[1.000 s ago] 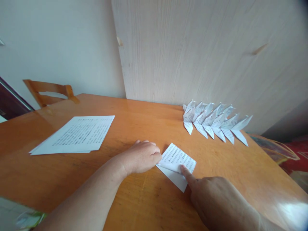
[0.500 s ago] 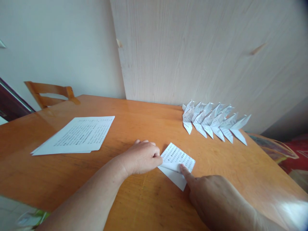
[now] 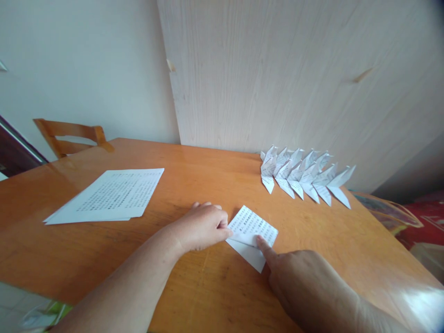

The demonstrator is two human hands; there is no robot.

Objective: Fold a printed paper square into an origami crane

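Observation:
A small folded sheet of printed paper [image 3: 249, 225] lies on the wooden table in front of me, its lower flap blank white. My left hand [image 3: 206, 225] is closed, with thumb and curled fingers pinching the paper's left corner. From the lower right, my right hand [image 3: 307, 280] reaches in, its index fingertip pressing on the printed part close to the fold edge. That index finger is stretched out; the other fingers of this hand are mostly hidden beneath it.
A stack of printed sheets [image 3: 113, 194] lies on the table's left side. At the back right, several folded paper pieces [image 3: 300, 173] stand in interlocked rows near the wood panel [image 3: 277, 69]. A wooden chair [image 3: 74, 129] stands beyond the table's [image 3: 194, 171] far left edge.
The whole view has shifted slightly. Both hands stay on the folded paper, with the left at its corner and the right index finger pressed near the fold; little else differs.

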